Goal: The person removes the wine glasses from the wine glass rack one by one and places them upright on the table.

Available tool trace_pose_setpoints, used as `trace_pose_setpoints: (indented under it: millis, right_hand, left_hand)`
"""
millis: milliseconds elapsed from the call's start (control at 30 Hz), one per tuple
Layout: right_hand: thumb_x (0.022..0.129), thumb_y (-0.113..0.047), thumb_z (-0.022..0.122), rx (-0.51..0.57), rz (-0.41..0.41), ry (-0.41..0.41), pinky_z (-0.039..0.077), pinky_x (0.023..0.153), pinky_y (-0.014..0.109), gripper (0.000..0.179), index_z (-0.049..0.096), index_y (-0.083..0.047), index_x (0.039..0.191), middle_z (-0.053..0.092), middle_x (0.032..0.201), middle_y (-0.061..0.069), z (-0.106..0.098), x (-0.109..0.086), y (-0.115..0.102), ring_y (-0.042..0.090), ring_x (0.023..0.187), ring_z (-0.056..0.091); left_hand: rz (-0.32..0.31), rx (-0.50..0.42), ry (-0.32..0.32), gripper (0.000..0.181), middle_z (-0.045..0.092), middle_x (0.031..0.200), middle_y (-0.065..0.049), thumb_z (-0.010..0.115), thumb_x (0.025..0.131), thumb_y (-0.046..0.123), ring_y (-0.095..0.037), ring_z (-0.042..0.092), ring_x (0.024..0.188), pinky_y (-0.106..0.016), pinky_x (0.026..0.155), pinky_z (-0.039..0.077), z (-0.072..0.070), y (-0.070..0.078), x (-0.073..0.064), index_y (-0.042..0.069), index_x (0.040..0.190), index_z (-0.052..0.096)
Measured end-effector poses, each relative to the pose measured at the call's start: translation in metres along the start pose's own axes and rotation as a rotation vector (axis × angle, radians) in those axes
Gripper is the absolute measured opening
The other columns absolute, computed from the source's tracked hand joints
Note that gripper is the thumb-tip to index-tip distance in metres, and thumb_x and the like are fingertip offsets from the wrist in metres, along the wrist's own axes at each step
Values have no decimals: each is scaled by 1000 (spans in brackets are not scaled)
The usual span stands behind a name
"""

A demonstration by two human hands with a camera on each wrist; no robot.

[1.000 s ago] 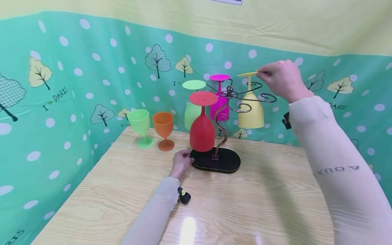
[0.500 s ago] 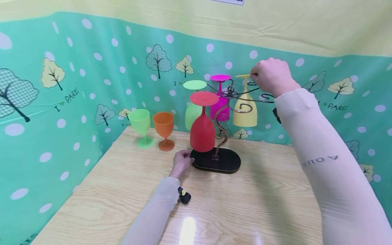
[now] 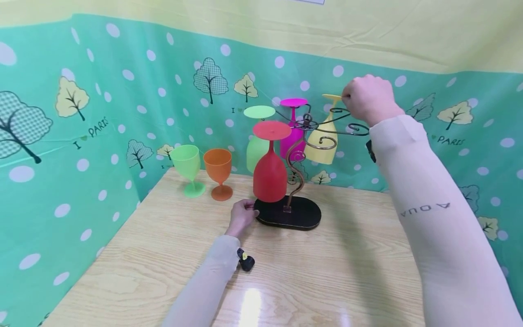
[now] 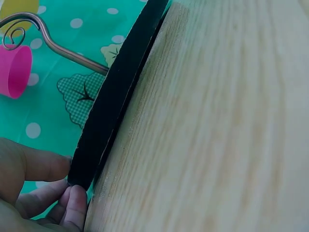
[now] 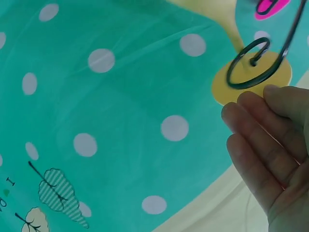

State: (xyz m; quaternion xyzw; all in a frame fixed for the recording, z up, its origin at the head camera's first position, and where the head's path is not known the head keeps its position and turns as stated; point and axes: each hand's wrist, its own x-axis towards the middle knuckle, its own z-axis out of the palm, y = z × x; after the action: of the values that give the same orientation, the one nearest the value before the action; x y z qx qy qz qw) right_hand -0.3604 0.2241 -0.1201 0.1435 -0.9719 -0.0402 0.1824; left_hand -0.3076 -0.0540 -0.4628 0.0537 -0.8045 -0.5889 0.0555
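My right hand (image 3: pixel 369 100) pinches the foot of an upside-down yellow goblet (image 3: pixel 323 141), which tilts beside the curled arms of a metal glass rack (image 3: pixel 307 122). In the right wrist view the goblet's yellow foot (image 5: pixel 219 87) lies between thumb and fingers, a wire curl crossing in front of it. My left hand (image 3: pixel 242 215) grips the left end of the rack's black base (image 3: pixel 302 213), thumb on top and fingers beneath the edge. On the rack hang a red goblet (image 3: pixel 269 177), a green goblet (image 3: pixel 254 152) and a magenta goblet (image 3: pixel 288 143), all upside down.
Left of the rack a green goblet (image 3: pixel 186 165) and an orange goblet (image 3: pixel 219 169) stand upright on the wooden table (image 3: pixel 163 254). A patterned curtain (image 3: pixel 163 91) hangs close behind the table and along its left side.
My right hand first moved left with the yellow goblet, then slightly back right and up. The goblet went from upright-hanging to tilted, its bowl swinging left. My left hand has stayed on the base.
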Motion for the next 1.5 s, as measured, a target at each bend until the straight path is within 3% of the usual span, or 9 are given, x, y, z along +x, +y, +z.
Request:
trace_pose_setpoints:
  millis: [267,400,500,700,867,1167,1500]
  right_hand:
    - [74,0,29,-29,26,-9,27,49,34,25,39,-11,54,28,53,1,4,-4,23,21,54,30]
    - [87,-4,35,-14,49,13,33,46,35,31,59,-5,68,45,58,7,7,-10,37,24,54,39]
    - [91,-7,38,9,65,87,38,49,41,32,69,-3,83,52,72,13,12,-18,45,30,60,45]
    - [90,-6,40,77,27,283,43,56,49,31,69,4,96,46,90,16,25,-39,59,34,75,46]
    - [93,-7,44,144,17,322,46,68,53,26,64,9,100,50,98,21,32,-52,68,37,84,48]
    - [96,-10,42,224,83,361,43,67,50,23,56,8,100,56,91,24,48,-76,70,37,76,49]
    - [97,-12,44,291,174,444,38,59,36,28,60,9,105,58,90,25,73,-103,68,35,72,50]
  left_hand:
    - [12,3,4,30,67,101,-18,68,79,-2,-27,62,94,-37,86,51,0,0,4,-6,109,66]
    - [10,-3,7,31,67,101,-18,69,79,-2,-27,62,95,-38,86,51,1,0,4,-6,109,66]
    - [9,0,7,32,67,101,-18,69,78,-2,-27,62,94,-37,85,51,2,-1,5,-6,109,66]
    - [-8,11,8,31,67,99,-14,69,79,-1,-25,62,92,-36,83,52,4,-3,6,-4,110,67]
    - [-11,13,11,31,67,99,-14,69,79,-2,-25,62,92,-36,83,52,4,-1,5,-4,109,67]
    - [-32,4,16,30,66,100,-13,68,79,-2,-23,60,93,-35,84,51,4,-1,6,-3,109,67]
    - [-28,15,13,31,66,101,-14,69,79,-2,-24,60,94,-36,84,51,5,-4,6,-3,110,67]
